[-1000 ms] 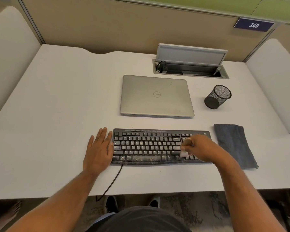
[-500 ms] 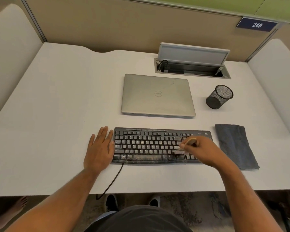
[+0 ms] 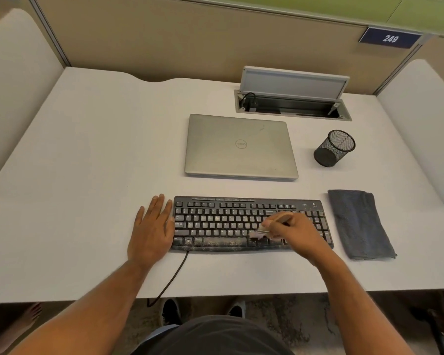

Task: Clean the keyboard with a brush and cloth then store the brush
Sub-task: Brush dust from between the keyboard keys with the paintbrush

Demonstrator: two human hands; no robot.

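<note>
Grey dust coats the keyboard low on the white tabletop, so brushing looks unfinished. Right hand grips the brush (bristles on the lower keys); left hand lies flat, steadying. Cloth and mesh cup wait untouched.

A closed silver laptop lies on the white surface; behind it an open cable tray; a number plate reads 249.
</note>
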